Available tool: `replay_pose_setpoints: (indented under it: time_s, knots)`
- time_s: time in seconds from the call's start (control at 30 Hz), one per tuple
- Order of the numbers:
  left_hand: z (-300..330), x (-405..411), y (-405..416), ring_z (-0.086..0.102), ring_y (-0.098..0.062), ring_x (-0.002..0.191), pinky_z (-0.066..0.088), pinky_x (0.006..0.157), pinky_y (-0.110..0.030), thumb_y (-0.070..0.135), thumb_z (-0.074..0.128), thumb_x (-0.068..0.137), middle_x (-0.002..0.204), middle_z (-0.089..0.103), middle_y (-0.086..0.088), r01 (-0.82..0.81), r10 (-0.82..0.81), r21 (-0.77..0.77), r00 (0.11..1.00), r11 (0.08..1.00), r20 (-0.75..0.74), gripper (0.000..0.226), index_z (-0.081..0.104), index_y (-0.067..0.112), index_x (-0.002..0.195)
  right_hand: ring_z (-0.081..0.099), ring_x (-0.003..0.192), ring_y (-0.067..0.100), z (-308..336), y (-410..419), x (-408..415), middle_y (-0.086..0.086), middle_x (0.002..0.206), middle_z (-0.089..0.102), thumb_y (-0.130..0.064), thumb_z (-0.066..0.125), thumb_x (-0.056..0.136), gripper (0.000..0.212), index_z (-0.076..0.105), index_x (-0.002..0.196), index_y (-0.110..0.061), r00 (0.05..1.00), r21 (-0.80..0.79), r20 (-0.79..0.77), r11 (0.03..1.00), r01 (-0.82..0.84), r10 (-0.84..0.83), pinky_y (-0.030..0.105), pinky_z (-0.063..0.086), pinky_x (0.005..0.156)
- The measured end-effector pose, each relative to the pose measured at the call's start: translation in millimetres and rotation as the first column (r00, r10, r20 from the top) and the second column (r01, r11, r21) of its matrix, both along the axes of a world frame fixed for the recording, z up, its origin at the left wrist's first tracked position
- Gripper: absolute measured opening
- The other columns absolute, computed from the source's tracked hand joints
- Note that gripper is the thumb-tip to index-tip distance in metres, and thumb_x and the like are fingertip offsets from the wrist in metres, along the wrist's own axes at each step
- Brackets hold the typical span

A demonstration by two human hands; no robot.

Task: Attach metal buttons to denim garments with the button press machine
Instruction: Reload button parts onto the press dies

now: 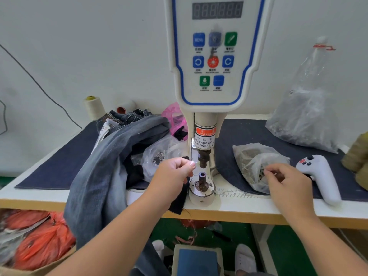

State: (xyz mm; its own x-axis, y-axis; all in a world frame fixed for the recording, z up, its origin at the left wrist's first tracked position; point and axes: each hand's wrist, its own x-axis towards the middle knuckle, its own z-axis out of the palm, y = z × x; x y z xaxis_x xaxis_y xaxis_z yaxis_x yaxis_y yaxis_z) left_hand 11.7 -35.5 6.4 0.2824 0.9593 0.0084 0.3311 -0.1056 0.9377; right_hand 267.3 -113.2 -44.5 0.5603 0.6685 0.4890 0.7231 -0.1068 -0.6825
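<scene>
Up close at the button press machine, a worker's left hand hovers just left of the lower die, its thumb and forefinger pinched on something small; what that is cannot be made out. The right hand, on the other side of the die, has its fingertips curled into the mouth of a clear plastic bag of small metal parts, seemingly pinching one. The upper punch stands directly above the die with a gap between them. Left of the machine, denim garments lie heaped on the table and spill over its front edge, while a second clear bag of parts sits between that heap and the machine's column. Right of the machine, beyond the right hand, a white handheld controller rests on the dark cloth mat, and a larger clear bag leans by the wall behind it. A cream thread cone stands far left of the machine, at the wall. Below the machine, a foot pedal sits on the floor.
</scene>
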Motion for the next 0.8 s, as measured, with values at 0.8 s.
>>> replay_pose_setpoints:
  time_s: [0.8]
  knots:
    - [-10,13,-4,0.037,-0.007,0.055,0.033,0.062,-0.03,0.025,0.051,0.092,0.056,0.042,0.012,0.057,-0.057,0.002,0.998,0.998,0.028,0.025,0.048,0.021,0.067,0.054,0.069,0.001,-2,2,1,-0.018,0.073,0.057,-0.011,0.067,0.088,0.009,0.072,0.088,-0.019,0.999,-0.057,0.039,0.998,0.024,-0.022,0.017,0.035,0.056]
